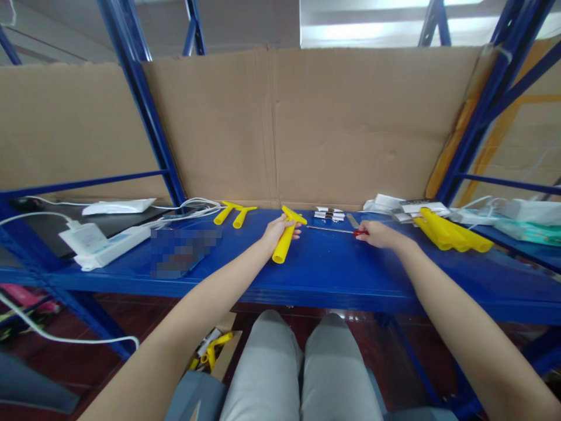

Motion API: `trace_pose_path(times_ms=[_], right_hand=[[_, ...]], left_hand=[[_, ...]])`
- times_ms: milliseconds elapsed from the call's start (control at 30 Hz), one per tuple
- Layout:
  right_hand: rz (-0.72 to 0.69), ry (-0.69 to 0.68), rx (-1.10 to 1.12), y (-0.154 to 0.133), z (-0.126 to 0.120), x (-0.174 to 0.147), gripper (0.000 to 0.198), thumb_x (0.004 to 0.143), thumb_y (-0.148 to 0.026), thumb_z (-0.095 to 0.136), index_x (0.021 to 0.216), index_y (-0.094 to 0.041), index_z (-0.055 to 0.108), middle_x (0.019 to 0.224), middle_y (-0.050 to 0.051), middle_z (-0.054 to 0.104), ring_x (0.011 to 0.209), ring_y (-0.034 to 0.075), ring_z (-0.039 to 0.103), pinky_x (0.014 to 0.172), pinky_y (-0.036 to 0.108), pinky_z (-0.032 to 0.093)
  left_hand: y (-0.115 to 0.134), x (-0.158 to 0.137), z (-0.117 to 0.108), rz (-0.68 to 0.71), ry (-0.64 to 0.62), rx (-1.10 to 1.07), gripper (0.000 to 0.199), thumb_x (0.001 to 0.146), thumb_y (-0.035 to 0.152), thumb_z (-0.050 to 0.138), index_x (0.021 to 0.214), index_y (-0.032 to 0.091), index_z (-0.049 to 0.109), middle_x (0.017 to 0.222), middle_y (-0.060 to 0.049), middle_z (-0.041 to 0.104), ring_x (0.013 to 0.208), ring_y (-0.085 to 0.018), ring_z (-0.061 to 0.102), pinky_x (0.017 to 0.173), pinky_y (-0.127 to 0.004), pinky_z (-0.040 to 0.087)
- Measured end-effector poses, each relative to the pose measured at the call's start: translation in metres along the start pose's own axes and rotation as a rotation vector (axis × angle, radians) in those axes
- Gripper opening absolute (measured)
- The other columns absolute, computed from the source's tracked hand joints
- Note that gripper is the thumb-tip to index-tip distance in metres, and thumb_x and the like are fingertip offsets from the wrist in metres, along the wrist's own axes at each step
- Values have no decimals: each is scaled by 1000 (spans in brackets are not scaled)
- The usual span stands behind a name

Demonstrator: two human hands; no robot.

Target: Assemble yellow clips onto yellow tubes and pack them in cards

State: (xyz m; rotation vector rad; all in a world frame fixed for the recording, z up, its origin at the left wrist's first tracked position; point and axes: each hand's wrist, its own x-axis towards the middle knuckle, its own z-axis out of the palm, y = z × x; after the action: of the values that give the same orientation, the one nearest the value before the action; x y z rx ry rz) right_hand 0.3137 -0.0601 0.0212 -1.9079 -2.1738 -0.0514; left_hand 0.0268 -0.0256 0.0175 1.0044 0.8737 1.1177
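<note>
My left hand (277, 230) is closed around a yellow T-shaped plastic handle (284, 242), held tilted over the blue shelf, its round hollow end toward me. My right hand (377, 234) grips a screwdriver by its red handle (359, 233). The long metal shaft (331, 229) points left, its tip close to the crosspiece of the yellow handle; whether they touch I cannot tell. A flat grey metal strip (353, 221) lies just behind the screwdriver. Behind the shaft sits a small stack of white-and-dark pieces (329, 214).
Two more yellow handles (239, 217) lie back left, and several (451, 231) are piled at right beside white packets (423, 208). A power strip (114, 247) with cables occupies the left. Cardboard (350, 123) walls the blue shelf (324, 275). Below, a box (230, 351) holds yellow parts.
</note>
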Motion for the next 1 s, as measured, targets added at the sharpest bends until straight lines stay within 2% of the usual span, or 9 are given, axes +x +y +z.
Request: trace_pose_path(times_ms=[200, 300, 433, 767, 1000], right_hand=[[7, 175, 38, 8, -7, -2, 8, 78, -24, 61, 72, -21, 55, 68, 3, 65, 62, 17, 59, 57, 26, 40], [-58, 277, 69, 6, -8, -2, 9, 76, -27, 63, 73, -22, 55, 71, 3, 66, 63, 18, 60, 57, 26, 40], [-155, 342, 93, 1, -8, -2, 9, 76, -27, 63, 74, -22, 56, 71, 4, 67, 63, 19, 61, 58, 27, 41], [-203, 391, 69, -1, -5, -1, 8, 77, -27, 62, 76, -22, 56, 72, 4, 68, 64, 19, 62, 59, 27, 43], [-196, 375, 77, -1, -4, -1, 8, 77, -29, 61, 78, -23, 57, 74, 5, 68, 66, 20, 63, 61, 28, 44]], left_hand=[[-2, 2, 0, -28, -15, 13, 65, 84, 0, 53, 145, 14, 36, 83, -9, 72, 49, -12, 62, 46, -21, 51], [-2, -1, 2, -20, 2, 29, 64, 85, -1, 51, 145, 13, 36, 79, -7, 71, 48, -12, 62, 46, -21, 51], [-2, -4, 5, -21, 10, 38, 62, 85, -2, 50, 145, 11, 36, 71, -5, 69, 46, -12, 61, 44, -21, 50], [-5, -6, 7, -43, 1, 81, 71, 82, -1, 54, 148, 14, 33, 85, -10, 73, 49, -13, 62, 47, -22, 50], [-4, -10, 10, -31, 17, 98, 67, 84, 0, 51, 148, 13, 33, 81, -9, 72, 48, -13, 61, 45, -22, 49]])
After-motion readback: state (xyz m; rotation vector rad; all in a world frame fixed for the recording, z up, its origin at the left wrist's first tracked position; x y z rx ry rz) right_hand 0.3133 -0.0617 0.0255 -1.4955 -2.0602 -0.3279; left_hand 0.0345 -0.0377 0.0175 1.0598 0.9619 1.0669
